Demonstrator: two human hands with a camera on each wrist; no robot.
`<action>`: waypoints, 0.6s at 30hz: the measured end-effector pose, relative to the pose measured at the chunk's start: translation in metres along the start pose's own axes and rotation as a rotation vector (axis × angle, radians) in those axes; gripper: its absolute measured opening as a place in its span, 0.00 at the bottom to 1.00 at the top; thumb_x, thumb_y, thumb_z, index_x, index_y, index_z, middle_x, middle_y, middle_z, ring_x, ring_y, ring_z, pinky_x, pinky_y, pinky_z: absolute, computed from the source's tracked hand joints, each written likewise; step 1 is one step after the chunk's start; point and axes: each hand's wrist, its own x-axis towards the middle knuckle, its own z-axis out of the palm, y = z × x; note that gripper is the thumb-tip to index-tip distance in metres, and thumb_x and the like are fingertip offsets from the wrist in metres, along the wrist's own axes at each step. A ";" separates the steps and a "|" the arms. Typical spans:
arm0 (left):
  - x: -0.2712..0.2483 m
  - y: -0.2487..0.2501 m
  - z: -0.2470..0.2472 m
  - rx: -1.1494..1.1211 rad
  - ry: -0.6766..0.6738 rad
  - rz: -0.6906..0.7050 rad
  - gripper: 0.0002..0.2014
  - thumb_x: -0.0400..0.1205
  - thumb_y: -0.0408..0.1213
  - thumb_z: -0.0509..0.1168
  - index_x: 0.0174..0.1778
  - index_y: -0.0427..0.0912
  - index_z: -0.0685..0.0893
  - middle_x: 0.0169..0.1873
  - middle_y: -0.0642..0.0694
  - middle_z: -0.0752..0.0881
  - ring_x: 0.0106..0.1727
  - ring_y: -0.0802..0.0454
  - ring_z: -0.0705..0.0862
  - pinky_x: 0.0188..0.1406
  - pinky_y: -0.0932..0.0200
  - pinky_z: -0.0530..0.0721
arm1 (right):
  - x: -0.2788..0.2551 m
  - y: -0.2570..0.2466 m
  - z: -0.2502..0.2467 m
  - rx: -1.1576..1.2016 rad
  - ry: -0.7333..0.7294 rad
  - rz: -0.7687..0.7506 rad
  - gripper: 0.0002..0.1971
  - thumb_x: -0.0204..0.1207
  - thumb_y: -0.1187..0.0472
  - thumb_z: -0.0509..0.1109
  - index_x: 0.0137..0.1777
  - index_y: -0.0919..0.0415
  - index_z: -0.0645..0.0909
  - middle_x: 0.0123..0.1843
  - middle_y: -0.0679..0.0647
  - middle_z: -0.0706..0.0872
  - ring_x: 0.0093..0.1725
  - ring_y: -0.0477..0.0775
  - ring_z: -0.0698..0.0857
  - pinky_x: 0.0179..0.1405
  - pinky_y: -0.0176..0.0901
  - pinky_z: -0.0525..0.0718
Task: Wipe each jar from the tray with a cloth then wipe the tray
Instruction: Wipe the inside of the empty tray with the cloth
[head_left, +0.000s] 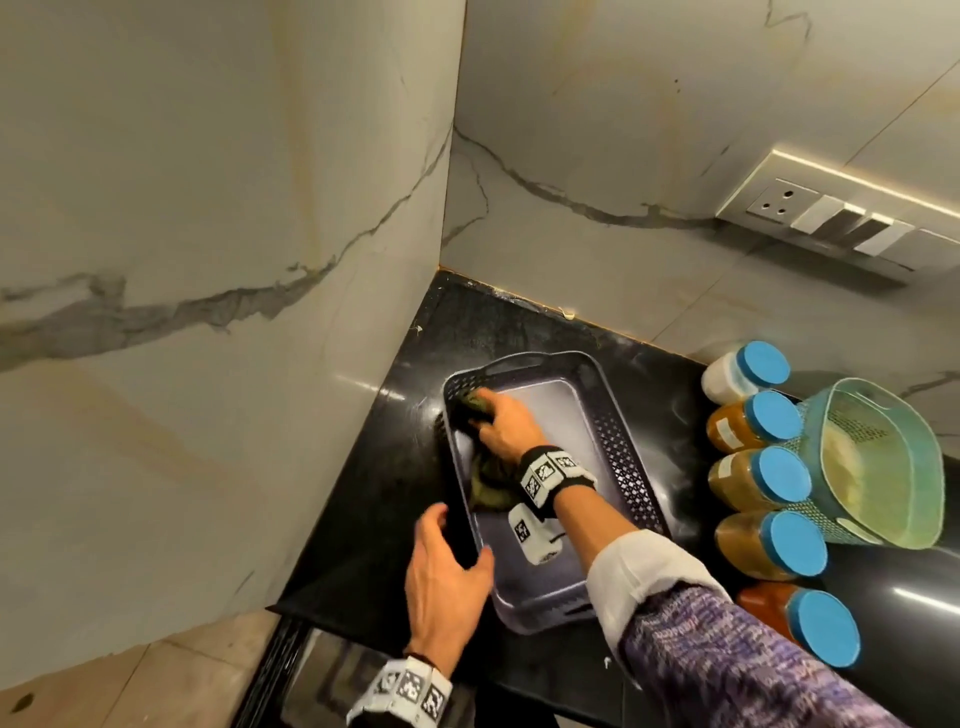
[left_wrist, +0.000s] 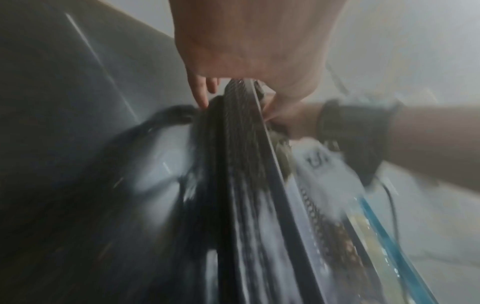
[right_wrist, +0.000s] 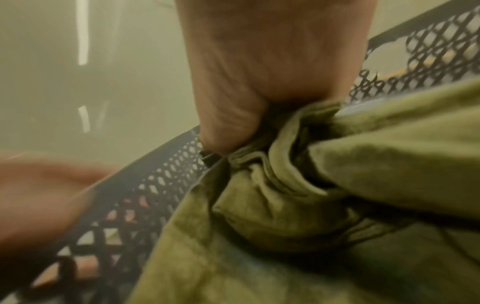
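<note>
A dark grey tray (head_left: 623, 457) with lattice walls lies on the black counter (head_left: 519, 322). My right hand (head_left: 506, 426) grips a bunched olive-green cloth (head_left: 491, 488) and presses it into the tray's far left corner. The right wrist view shows my right hand (right_wrist: 259, 92) with its fingers curled into the cloth (right_wrist: 337, 185), beside the lattice wall (right_wrist: 155, 185). My left hand (head_left: 447, 566) holds the tray's left rim near the front, thumb inside and fingers outside. In the blurred left wrist view my left hand (left_wrist: 241, 78) clamps the wall (left_wrist: 241, 164). Several blue-lidded jars (head_left: 763, 478) stand in a row right of the tray.
A teal plastic basket (head_left: 878, 462) sits right of the jars. Marble walls (head_left: 208, 260) close in the counter on the left and at the back. A switch panel (head_left: 831, 218) is on the back wall. The counter's front edge (head_left: 291, 608) runs beside my left wrist.
</note>
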 end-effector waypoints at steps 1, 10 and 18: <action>0.015 0.007 -0.004 -0.020 0.063 0.017 0.40 0.72 0.36 0.83 0.80 0.38 0.74 0.73 0.38 0.82 0.70 0.38 0.85 0.69 0.45 0.85 | -0.010 -0.003 0.002 -0.038 -0.095 -0.066 0.30 0.70 0.69 0.72 0.73 0.49 0.84 0.68 0.56 0.91 0.69 0.61 0.88 0.71 0.51 0.84; 0.134 0.026 -0.041 0.133 -0.175 0.080 0.29 0.72 0.19 0.64 0.68 0.43 0.88 0.52 0.33 0.93 0.56 0.31 0.90 0.53 0.45 0.86 | -0.102 -0.020 0.043 -0.301 -0.380 -0.420 0.31 0.66 0.63 0.76 0.71 0.46 0.86 0.69 0.51 0.90 0.65 0.61 0.88 0.60 0.52 0.87; 0.132 0.013 -0.041 0.089 -0.159 0.169 0.31 0.69 0.23 0.62 0.69 0.47 0.88 0.48 0.38 0.94 0.51 0.34 0.92 0.52 0.44 0.90 | -0.069 -0.021 0.025 -0.214 -0.025 -0.248 0.30 0.65 0.64 0.72 0.70 0.46 0.83 0.63 0.54 0.92 0.60 0.68 0.89 0.52 0.57 0.88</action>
